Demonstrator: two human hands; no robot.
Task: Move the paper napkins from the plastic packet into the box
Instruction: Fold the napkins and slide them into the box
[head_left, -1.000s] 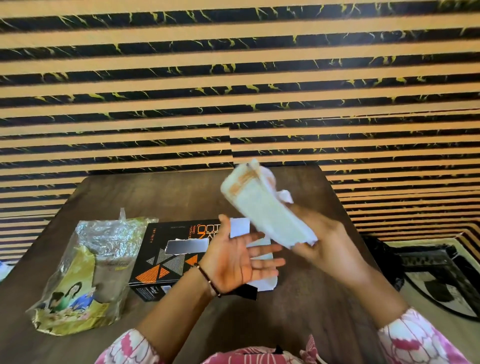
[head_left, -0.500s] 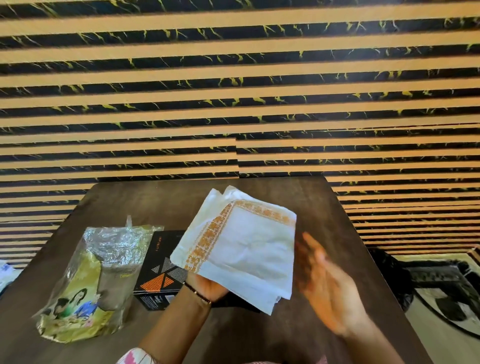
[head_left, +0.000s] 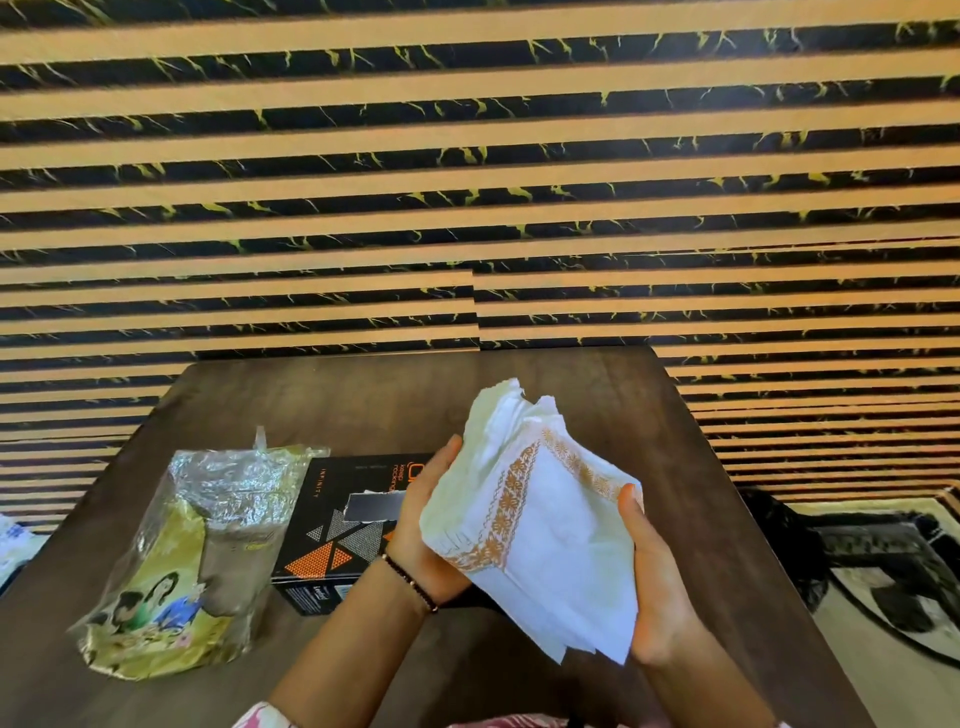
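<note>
The stack of paper napkins (head_left: 545, 525) was held up above the dark wooden table (head_left: 597, 395), clamped between two hands. The left hand (head_left: 426, 525) cupped the stack's left side, its fingers curled up along the thick edge and its palm under the lower corner; a beaded bracelet (head_left: 410, 577) circled that wrist. The right hand (head_left: 654, 582) pressed the opposite side, thumb tip hooked over the top sheet near the orange border and the rest of the fingers hidden behind the paper.

Beyond the fingertips the tabletop ran bare to its far edge, where the striped wall (head_left: 478, 182) began; to the right of the right hand the table edge fell away to a patterned floor (head_left: 883, 597). Just behind and below the left fingers lay one black box (head_left: 337, 525) with orange and grey triangles (its top partly covered by the hand, so whether it was open could not be told). Further left of those fingers stood one crumpled plastic packet (head_left: 192, 545), its clear upper part slumped.

The napkins were white with an orange patterned band near the edges, stacked many sheets deep (too many to count), the far corners ruffled and fanned apart, the near corner hanging below the palms.
</note>
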